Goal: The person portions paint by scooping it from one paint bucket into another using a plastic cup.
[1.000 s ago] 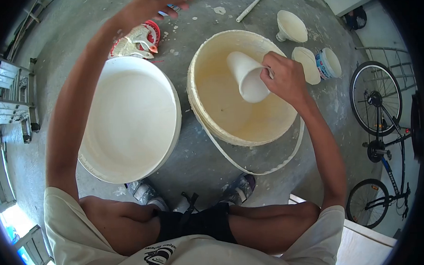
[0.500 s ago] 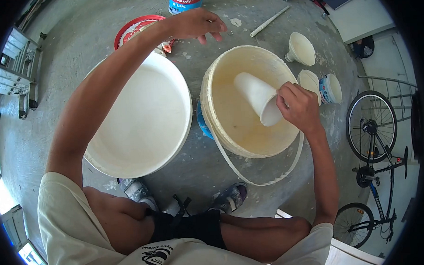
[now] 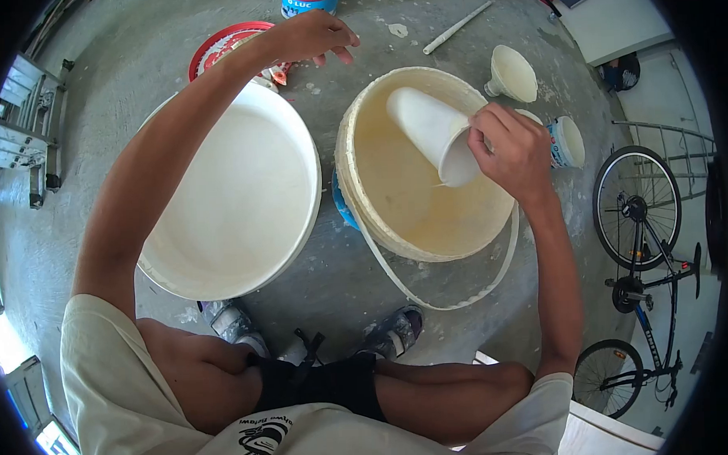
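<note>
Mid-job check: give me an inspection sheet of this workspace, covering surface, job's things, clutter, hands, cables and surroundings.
Surface: grey floor, marked with pale splatters.
Job's things: white jug tilted at the opening of the cream bucket; white tub alongside.
Clutter: red lid bearing items hard to make out, paint can, pale stick, funnel-shaped container, small labelled bucket.
Hands: right hand grips the jug near its mouth; left hand is raised, fingers loosely bent, nothing visible in it.
Cables: nothing seen.
Surroundings: bicycle to the right, ladder to the left.
</note>
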